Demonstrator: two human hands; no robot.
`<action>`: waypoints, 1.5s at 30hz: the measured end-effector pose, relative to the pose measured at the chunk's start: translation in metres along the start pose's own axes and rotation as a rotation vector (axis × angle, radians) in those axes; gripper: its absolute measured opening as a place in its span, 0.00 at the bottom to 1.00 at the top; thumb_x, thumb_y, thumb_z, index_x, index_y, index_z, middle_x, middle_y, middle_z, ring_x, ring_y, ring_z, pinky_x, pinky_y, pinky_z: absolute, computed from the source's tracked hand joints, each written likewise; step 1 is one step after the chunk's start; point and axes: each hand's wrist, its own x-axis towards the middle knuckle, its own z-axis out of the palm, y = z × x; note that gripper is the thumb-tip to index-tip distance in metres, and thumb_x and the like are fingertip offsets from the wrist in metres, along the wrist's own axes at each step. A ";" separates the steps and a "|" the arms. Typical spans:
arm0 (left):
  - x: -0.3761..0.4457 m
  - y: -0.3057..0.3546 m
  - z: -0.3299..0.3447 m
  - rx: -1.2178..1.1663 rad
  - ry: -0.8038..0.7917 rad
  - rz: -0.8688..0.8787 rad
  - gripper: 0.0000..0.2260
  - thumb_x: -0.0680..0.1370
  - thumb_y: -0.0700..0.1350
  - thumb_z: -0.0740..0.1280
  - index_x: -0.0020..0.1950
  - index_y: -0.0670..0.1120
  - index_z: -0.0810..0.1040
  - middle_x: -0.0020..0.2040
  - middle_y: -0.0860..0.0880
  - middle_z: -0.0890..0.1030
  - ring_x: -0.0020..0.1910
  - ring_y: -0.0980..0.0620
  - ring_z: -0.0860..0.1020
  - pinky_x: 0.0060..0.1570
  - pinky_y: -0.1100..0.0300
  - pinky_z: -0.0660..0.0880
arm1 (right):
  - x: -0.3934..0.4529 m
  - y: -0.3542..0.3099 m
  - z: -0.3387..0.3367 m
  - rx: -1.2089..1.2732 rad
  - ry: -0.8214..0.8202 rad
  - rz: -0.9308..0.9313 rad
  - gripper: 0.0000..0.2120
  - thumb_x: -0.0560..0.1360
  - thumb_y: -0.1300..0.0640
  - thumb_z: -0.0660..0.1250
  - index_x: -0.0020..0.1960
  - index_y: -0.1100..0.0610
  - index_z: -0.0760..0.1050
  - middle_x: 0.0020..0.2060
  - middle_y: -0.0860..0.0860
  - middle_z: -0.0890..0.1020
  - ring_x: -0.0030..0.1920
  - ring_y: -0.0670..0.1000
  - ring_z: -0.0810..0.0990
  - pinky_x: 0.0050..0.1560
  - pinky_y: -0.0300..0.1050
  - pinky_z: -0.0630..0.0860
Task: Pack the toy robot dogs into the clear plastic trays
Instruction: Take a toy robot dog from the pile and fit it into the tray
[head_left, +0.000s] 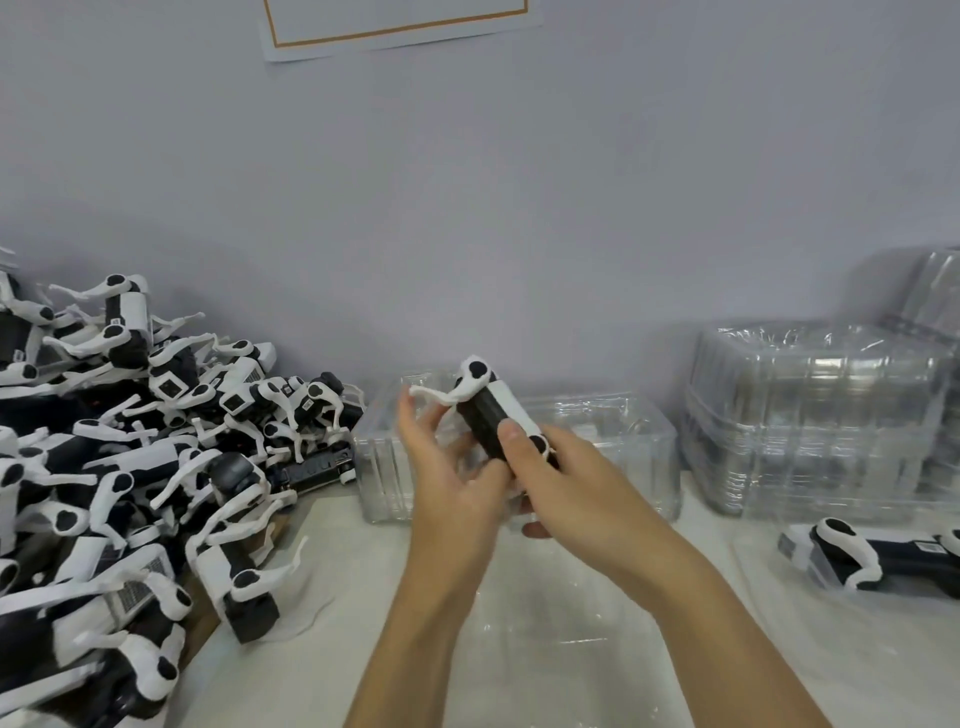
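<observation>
dog pile (130, 441) left, tray stack (815, 415) right, packed dog (872, 561)

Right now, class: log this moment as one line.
right hand: grips toy robot dog | left hand: fingers its leg | clear tray: behind, empty

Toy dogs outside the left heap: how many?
2. One toy dog is held up in both hands, in front of the clear trays. Another toy dog lies at the table's right edge, partly cut off. More may be hidden.
</observation>
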 end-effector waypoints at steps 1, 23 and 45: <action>-0.002 -0.002 0.002 0.005 -0.083 0.009 0.33 0.73 0.37 0.66 0.73 0.57 0.59 0.60 0.65 0.78 0.54 0.63 0.82 0.42 0.66 0.79 | 0.000 0.000 0.001 0.047 0.022 0.017 0.18 0.73 0.31 0.61 0.49 0.43 0.77 0.43 0.44 0.85 0.46 0.46 0.84 0.54 0.55 0.81; 0.013 0.014 -0.046 -0.068 -0.176 -0.352 0.13 0.75 0.47 0.66 0.57 0.48 0.84 0.52 0.45 0.84 0.46 0.47 0.82 0.44 0.52 0.78 | -0.007 0.003 -0.033 -0.151 -0.158 -0.005 0.10 0.78 0.56 0.67 0.51 0.41 0.81 0.42 0.45 0.84 0.45 0.49 0.83 0.54 0.51 0.78; 0.009 -0.027 -0.058 0.535 0.092 -0.471 0.13 0.77 0.38 0.64 0.39 0.48 0.86 0.38 0.53 0.85 0.42 0.53 0.81 0.44 0.57 0.75 | -0.006 0.008 -0.016 -0.514 -0.117 -0.048 0.15 0.69 0.56 0.76 0.51 0.40 0.81 0.47 0.40 0.80 0.48 0.43 0.78 0.50 0.39 0.76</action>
